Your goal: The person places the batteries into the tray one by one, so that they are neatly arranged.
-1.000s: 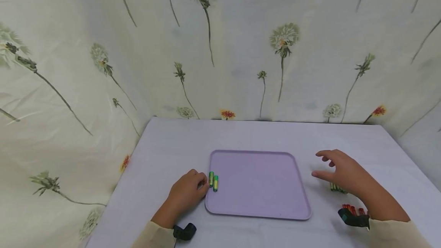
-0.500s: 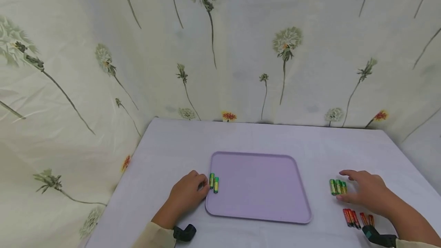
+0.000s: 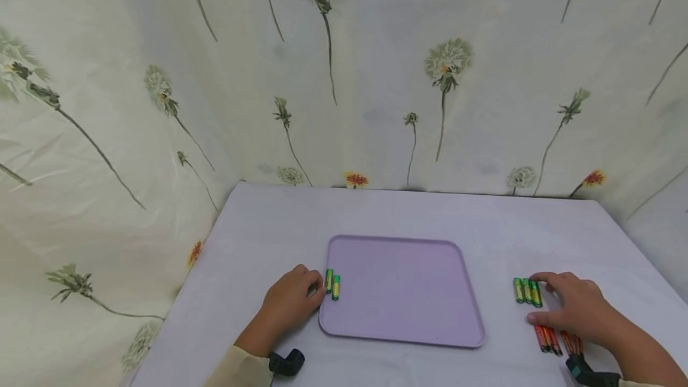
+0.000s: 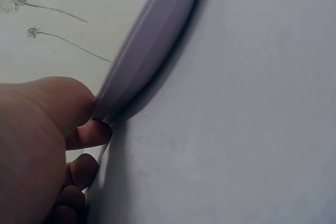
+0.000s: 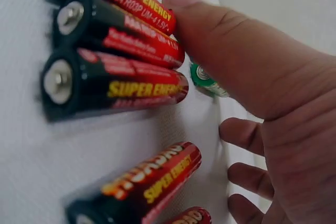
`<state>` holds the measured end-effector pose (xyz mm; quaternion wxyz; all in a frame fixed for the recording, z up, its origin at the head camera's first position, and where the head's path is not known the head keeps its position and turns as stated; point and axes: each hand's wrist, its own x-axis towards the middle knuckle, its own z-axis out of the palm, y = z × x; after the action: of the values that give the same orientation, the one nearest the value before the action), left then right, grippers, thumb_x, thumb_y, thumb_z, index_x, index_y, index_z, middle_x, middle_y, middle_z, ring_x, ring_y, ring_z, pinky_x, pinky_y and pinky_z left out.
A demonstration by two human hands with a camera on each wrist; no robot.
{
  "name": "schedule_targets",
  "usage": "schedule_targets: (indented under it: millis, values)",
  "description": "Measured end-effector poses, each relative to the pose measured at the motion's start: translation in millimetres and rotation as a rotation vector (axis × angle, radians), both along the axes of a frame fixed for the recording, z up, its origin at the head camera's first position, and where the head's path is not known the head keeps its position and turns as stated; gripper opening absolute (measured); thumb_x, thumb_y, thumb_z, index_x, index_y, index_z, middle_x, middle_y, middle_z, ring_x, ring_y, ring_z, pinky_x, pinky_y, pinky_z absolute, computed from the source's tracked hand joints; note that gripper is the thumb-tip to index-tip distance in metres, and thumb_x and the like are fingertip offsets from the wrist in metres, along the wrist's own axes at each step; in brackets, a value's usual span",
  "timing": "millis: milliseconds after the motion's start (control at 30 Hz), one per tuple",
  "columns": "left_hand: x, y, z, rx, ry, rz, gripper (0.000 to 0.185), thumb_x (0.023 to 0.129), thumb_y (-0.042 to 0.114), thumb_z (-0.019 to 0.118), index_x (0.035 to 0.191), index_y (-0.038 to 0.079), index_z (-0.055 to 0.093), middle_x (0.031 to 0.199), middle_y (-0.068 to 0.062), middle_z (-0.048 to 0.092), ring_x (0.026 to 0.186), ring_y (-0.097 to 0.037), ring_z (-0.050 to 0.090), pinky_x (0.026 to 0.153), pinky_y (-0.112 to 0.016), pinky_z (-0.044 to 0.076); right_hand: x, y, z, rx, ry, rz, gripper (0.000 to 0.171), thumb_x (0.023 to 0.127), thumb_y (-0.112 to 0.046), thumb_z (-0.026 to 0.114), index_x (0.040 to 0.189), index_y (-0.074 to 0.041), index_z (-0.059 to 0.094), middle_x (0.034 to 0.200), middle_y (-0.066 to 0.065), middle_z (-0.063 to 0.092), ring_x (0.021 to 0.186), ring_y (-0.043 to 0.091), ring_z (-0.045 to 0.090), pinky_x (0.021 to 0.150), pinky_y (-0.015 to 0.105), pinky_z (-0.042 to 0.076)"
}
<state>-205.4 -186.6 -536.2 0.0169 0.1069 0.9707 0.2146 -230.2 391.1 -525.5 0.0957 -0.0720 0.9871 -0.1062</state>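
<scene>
My left hand is at the left edge of the lilac tray; in the left wrist view its thumb and index finger pinch the rim, other fingers curled below. Two green AAA-size batteries lie on the tray beside that hand. Farther right, my right hand hovers low with thumb and index finger spread. Its index fingertip is right at the end of a row of three green batteries. The thumb overlaps the tops of red-and-black AAA batteries in the right wrist view.
Red batteries lie in a group of three, with more red ones partly hidden by the right wrist. A white cloth covers the table. Behind it hangs a dandelion-print curtain. Black camera mounts sit at both wrists.
My right hand has moved right and down from beside the tray to the green batteries, its thumb lowering toward the red ones. The left hand has stayed at the tray rim.
</scene>
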Motion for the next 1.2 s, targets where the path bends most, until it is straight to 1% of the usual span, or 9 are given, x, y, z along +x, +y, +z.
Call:
schedule_targets:
  millis: [167, 300, 433, 533, 667, 967, 1200]
  values:
    - [1.1, 1, 1.6, -0.001, 0.003, -0.003, 0.011, 0.100, 0.039, 0.066, 0.096, 0.028, 0.066, 0.087, 0.008, 0.049, 0.074, -0.011, 0.045, 0.063, -0.028, 0.038, 3.1, 0, 0.1, -0.017, -0.003, -0.011, 0.098, 0.073, -0.074, 0.080, 0.139, -0.005, 0.057, 0.117, 0.020, 0.065, 0.112, 0.047, 0.055, 0.090, 0.073, 0.035]
    - [1.5, 2, 2.8, 0.004, -0.003, -0.008, 0.011, 0.100, 0.037, 0.066, 0.097, 0.027, 0.066, 0.088, 0.007, 0.049, 0.075, -0.011, 0.045, 0.063, -0.028, 0.037, 4.8, 2, 0.6, -0.045, -0.007, -0.022, 0.092, 0.077, -0.070, 0.080, 0.138, -0.004, 0.058, 0.119, 0.020, 0.065, 0.114, 0.050, 0.052, 0.091, 0.074, 0.033]
    - [1.7, 2, 3.1, -0.002, -0.011, -0.003, 0.011, 0.100, 0.038, 0.066, 0.098, 0.027, 0.067, 0.089, 0.008, 0.050, 0.076, -0.011, 0.046, 0.065, -0.028, 0.038, 7.7, 3, -0.4, -0.072, 0.017, -0.026, 0.085, 0.080, -0.066, 0.080, 0.136, -0.005, 0.060, 0.120, 0.020, 0.065, 0.116, 0.052, 0.051, 0.092, 0.074, 0.033]
    - [1.9, 2, 2.9, -0.007, -0.007, 0.000, 0.011, 0.100, 0.038, 0.066, 0.098, 0.027, 0.067, 0.089, 0.007, 0.050, 0.076, -0.011, 0.045, 0.064, -0.029, 0.038, 8.9, 3, -1.4, -0.075, 0.027, -0.029, 0.083, 0.080, -0.065, 0.080, 0.134, -0.005, 0.061, 0.119, 0.020, 0.065, 0.116, 0.054, 0.050, 0.091, 0.075, 0.034]
    - [2.0, 3, 2.3, -0.009, 0.000, 0.002, 0.011, 0.100, 0.038, 0.066, 0.097, 0.028, 0.066, 0.088, 0.008, 0.049, 0.075, -0.011, 0.045, 0.063, -0.029, 0.037, 9.8, 2, -0.5, -0.074, 0.032, -0.034, 0.083, 0.080, -0.065, 0.080, 0.133, -0.004, 0.062, 0.119, 0.021, 0.065, 0.115, 0.056, 0.049, 0.091, 0.077, 0.036]
    - [2.5, 5, 3.8, -0.001, 0.005, -0.010, 0.010, 0.100, 0.037, 0.067, 0.095, 0.027, 0.065, 0.087, 0.007, 0.048, 0.074, -0.011, 0.044, 0.062, -0.028, 0.036, 13.2, 3, 1.0, -0.067, 0.053, -0.044, 0.081, 0.079, -0.062, 0.083, 0.133, -0.004, 0.063, 0.119, 0.022, 0.066, 0.117, 0.056, 0.050, 0.092, 0.078, 0.036]
    - [4.0, 4, 7.2, -0.012, -0.005, 0.002, 0.010, 0.100, 0.037, 0.066, 0.097, 0.027, 0.067, 0.090, 0.008, 0.050, 0.076, -0.011, 0.046, 0.065, -0.028, 0.038, 12.3, 2, -0.6, -0.083, 0.033, -0.056, 0.085, 0.079, -0.066, 0.081, 0.136, -0.005, 0.063, 0.129, 0.028, 0.063, 0.121, 0.056, 0.049, 0.094, 0.078, 0.037]
